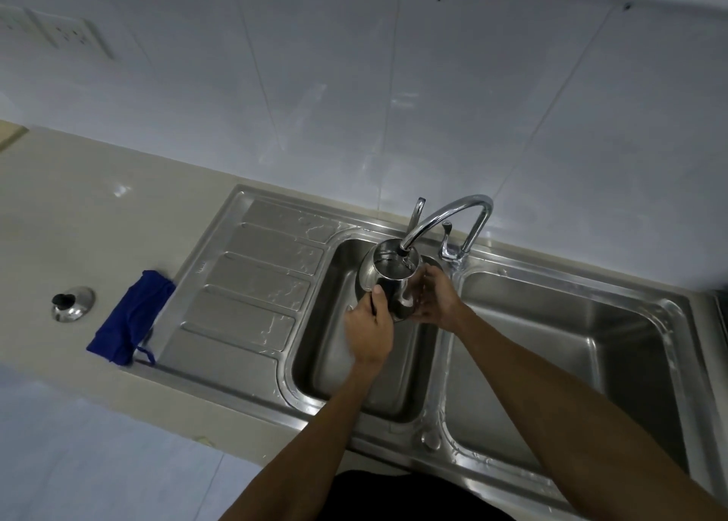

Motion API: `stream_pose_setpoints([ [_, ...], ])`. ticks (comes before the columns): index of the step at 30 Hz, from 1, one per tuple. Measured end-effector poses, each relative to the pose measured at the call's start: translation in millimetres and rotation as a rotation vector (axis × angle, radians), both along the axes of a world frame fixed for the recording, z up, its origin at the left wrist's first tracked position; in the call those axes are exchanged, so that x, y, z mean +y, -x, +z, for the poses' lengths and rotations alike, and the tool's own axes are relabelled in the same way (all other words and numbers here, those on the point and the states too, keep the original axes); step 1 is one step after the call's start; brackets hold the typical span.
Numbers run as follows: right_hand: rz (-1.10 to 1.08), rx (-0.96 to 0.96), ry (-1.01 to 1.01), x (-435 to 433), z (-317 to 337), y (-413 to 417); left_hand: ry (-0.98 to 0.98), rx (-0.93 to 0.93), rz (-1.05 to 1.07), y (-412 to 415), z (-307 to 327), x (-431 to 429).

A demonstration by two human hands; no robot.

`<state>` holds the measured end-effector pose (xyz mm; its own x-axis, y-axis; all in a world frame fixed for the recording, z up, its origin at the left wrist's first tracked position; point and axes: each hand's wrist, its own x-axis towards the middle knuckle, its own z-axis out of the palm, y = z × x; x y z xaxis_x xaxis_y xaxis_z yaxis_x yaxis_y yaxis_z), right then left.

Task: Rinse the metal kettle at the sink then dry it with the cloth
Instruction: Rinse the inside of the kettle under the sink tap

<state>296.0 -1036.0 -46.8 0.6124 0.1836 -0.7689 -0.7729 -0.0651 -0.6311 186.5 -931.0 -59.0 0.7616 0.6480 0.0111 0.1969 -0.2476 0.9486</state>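
Kettle [388, 274], steel and lidless, sits at the frame's centre above the left basin of the double sink [571, 363], its open mouth right under the curved faucet [445, 217] spout. Left hand [370, 331] is wrapped around the kettle's dark handle, thumb on top, while the right hand [433, 300] cups the body's right side with fingers curled against it. At left on the beige surface [78, 213], a folded blue cloth [128, 317] overlaps the drainboard edge (the kettle's lid [73, 303] lies just beyond it).

a kitchen: steel sink [512, 367] with 2 basins, tiled wall [354, 87].
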Motion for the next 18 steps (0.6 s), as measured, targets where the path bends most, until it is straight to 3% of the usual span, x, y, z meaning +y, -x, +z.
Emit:
stream_pose_setpoints([
  [7, -0.014, -0.474, 0.369, -19.3, 13.2, -45.9, 0.031, 0.016, 0.017, -4.9, 2.0, 1.5],
  [13, 0.226, -0.328, 0.281, -31.4, 28.8, -64.4, 0.029, 0.014, 0.039, -7.6, 2.3, 3.3],
  [18, 0.102, -0.236, 0.202, -24.0, 27.2, -67.5, 0.015, 0.006, 0.005, -6.5, 3.8, 2.6],
])
